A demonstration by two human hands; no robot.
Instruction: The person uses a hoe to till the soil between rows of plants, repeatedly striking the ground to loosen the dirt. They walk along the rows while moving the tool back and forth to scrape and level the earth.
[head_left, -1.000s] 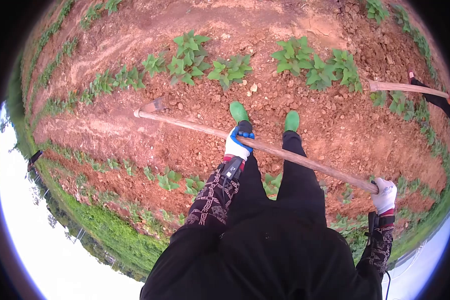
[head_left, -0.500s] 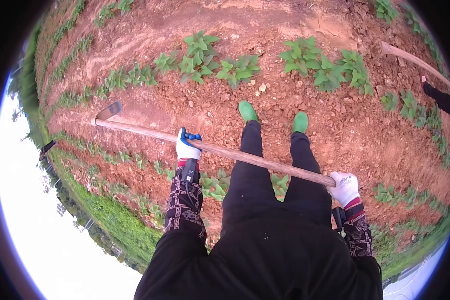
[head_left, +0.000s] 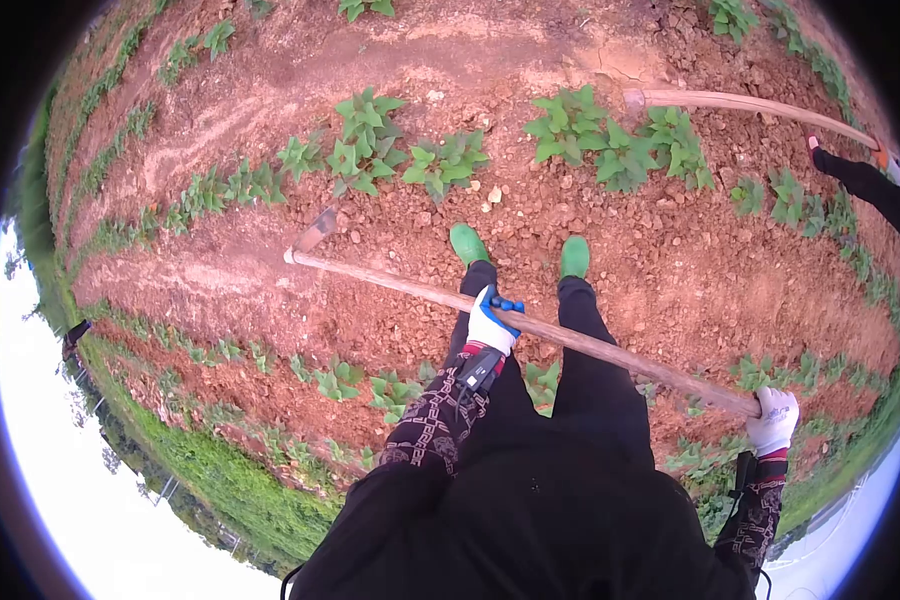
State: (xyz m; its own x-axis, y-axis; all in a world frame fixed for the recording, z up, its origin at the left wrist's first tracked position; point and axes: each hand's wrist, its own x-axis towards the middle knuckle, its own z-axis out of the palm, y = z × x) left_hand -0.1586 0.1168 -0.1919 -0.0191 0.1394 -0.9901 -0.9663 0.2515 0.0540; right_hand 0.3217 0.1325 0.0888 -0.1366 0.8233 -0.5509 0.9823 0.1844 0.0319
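A long wooden-handled hoe (head_left: 610, 352) slants across the view in front of my legs. Its metal blade (head_left: 316, 231) is at the left end, over or against the reddish soil; contact is hard to judge. My left hand (head_left: 492, 319), in a white and blue glove, is wrapped round the middle of the handle. Near the handle's right end, my right hand (head_left: 773, 420) grips it in a white glove. Leafy green plants (head_left: 368, 140) grow in a row beyond the blade.
My green shoes (head_left: 574, 257) stand on loose, cloddy soil (head_left: 420, 235). At the right, another person's dark-clothed leg (head_left: 860, 180) shows beside a second hoe (head_left: 745, 101). More plants (head_left: 338, 380) line the near side, with a grassy bank (head_left: 205, 450) at the lower left.
Both my hands and the hoe have shifted to the right, drawing the blade nearer my feet. The other person's hoe has moved left in view, and the whole view has shifted slightly.
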